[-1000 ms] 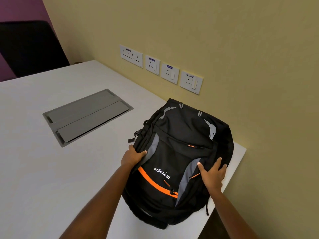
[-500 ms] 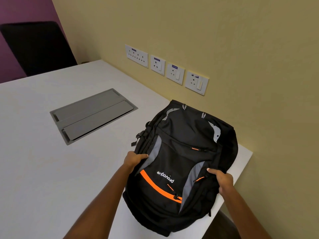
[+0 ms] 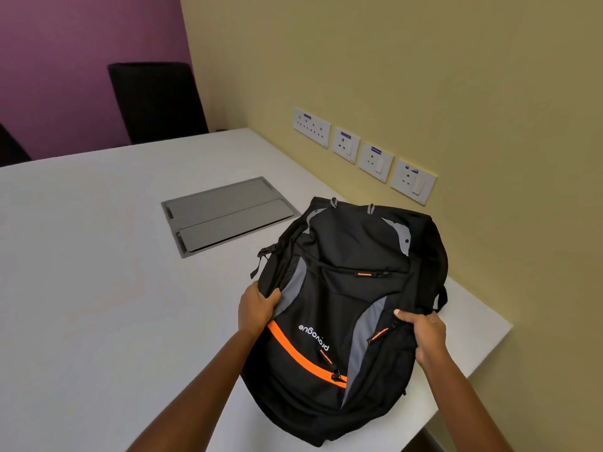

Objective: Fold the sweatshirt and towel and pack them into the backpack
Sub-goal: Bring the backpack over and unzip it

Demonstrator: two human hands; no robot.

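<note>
A black backpack (image 3: 352,308) with grey panels and orange trim is laid front side up on the white worktop (image 3: 98,288), near its right corner and close to the yellow wall. The bottom of the pack is turned toward the person, and the brand lettering is seen upside down. The left edge of the pack is gripped by the left hand (image 3: 256,309), with the thumb curled over the grey panel and the fingers tucked round the side. The right edge is gripped by the right hand (image 3: 424,336), with the thumb laid on top just beside an orange zip pull (image 3: 378,336). All visible zips appear to be done up.

A grey hatch (image 3: 225,213) with two flaps is set flush into the worktop, just beyond the pack and to its left. Four white socket plates (image 3: 362,154) are fixed in a row on the wall behind the pack. A black chair (image 3: 156,99) is stood at the far end of the worktop, against a purple wall.
</note>
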